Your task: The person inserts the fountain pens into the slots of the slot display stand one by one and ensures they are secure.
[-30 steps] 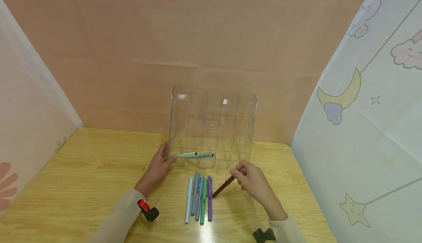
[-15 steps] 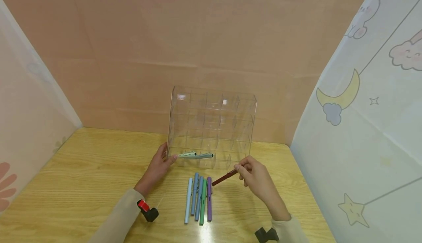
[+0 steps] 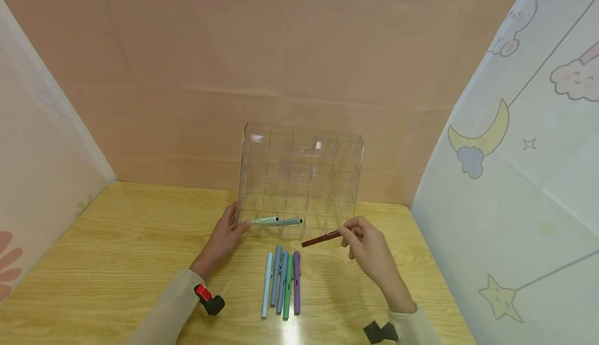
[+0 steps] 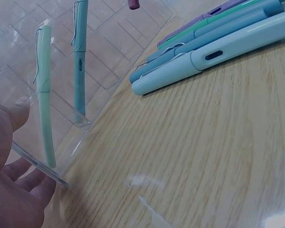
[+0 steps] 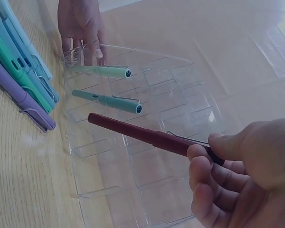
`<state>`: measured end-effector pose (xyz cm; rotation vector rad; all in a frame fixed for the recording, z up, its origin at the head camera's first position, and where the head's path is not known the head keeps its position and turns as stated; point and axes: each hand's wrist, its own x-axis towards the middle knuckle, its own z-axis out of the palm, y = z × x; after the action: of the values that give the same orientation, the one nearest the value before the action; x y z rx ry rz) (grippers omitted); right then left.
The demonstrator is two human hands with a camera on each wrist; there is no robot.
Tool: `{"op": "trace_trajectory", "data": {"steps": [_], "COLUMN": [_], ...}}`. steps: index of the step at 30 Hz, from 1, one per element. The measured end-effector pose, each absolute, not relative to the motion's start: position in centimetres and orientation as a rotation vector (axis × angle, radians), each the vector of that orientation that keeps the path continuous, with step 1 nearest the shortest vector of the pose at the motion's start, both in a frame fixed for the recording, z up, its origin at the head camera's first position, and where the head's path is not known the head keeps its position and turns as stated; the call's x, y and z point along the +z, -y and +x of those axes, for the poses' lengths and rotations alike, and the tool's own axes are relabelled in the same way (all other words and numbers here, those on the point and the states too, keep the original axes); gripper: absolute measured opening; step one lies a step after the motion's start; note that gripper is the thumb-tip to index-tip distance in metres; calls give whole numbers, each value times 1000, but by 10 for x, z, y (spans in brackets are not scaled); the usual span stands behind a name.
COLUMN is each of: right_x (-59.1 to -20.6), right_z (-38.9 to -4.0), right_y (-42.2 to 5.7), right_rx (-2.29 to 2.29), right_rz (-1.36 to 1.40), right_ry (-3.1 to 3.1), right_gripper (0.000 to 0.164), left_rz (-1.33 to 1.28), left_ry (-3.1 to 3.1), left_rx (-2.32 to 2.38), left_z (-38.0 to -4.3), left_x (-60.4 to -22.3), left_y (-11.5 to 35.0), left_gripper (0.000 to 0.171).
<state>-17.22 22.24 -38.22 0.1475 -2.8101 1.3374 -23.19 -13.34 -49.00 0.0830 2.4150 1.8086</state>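
My right hand (image 3: 372, 248) pinches a dark red pen (image 5: 142, 135) by its clip end, between thumb and fingers. The pen points left, close in front of the lowest row of a clear acrylic pen rack (image 3: 299, 178). At the rack's lower left corner, my left hand (image 3: 224, 238) grips the side panel, thumb in front and fingers behind. A pale green pen (image 4: 45, 95) and a teal pen (image 4: 80, 61) lie in that lowest row, side by side at its left part.
On the wooden table (image 3: 140, 262), in front of the rack, several pens lie roughly parallel: a light blue pen (image 3: 267, 285), two darker blue ones, a green pen (image 3: 287, 288) and a purple pen (image 3: 297, 282). Behind the rack hangs a plain cloth (image 3: 196, 74).
My right hand has lifted the dark red pen up and to the right, away from the purple pen, and turned it closer to level. My left hand has stayed on the rack.
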Motion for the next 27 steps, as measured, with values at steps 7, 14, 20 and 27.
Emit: {"op": "trace_trajectory", "data": {"steps": [7,14,20,27], "right_x": [-381,-381,-385,-391], "right_z": [-174,-179,-184,-188], "right_y": [-222,-220,-217,-209], "right_rx": [1357,1343,1375,1385], "right_rz": [137,134,123,170], "right_ry": [2754,2705,2697,2707], "right_gripper": [19,21,21,22], "left_rz": [92,73,81,63], "left_ry": [-2402,-2419,-2397,-2400], "left_rx": [1834,1817,1848,1833], "left_z": [-231,-233,-235,-234], "left_x": [-489,-491,-493,-492], "left_y": [133,134,133,133], "left_gripper": [73,75,75,77]}}
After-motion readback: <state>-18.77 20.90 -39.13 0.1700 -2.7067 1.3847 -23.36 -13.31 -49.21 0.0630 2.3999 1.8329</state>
